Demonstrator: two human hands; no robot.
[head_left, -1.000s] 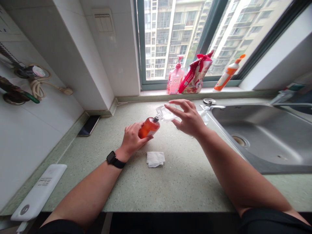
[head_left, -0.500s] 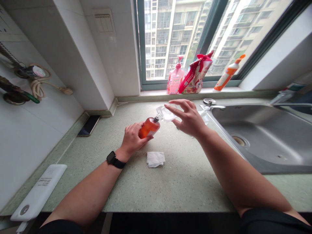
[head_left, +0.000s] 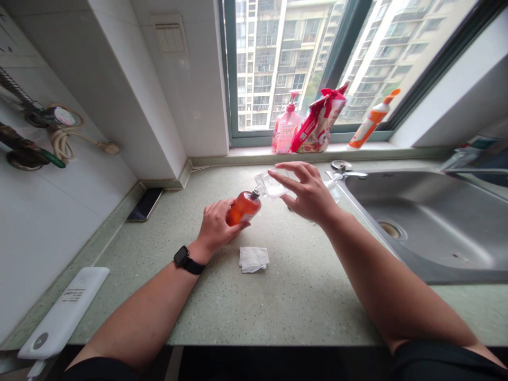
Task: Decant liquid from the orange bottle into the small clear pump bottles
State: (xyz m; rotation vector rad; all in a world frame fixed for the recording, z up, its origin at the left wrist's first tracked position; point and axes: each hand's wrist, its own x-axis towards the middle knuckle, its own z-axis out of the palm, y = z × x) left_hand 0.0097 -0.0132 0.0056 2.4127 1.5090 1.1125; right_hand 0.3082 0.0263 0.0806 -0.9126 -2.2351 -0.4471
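A long white power bank (head_left: 63, 312) lies along the left edge of the speckled green stone countertop (head_left: 301, 312), and a black smartphone (head_left: 145, 205) lies flat against the wall farther up.

The left hand (head_left: 218, 227), with a black smartwatch (head_left: 183, 257) on its wrist, has its fingers curled closed around a translucent orange plastic bottle (head_left: 242, 209), hiding much of the lower body. The bottle tilts up and to the right, its dark neck meeting the spout of a clear plastic pouch (head_left: 270, 186). Exactly how the two join is too small to make out.

A crumpled white tissue (head_left: 253, 259) lies on the counter below, apart from both hands.

The right hand (head_left: 306, 194) is partly open, its long fingers (head_left: 291, 169) spread over the pouch's far side and its thumb beneath. The fingers cover part of the pouch, so whether they grip it or only lie against it cannot be told.

Farther right is a brushed steel sink (head_left: 420, 227), cut off by the frame's edge.
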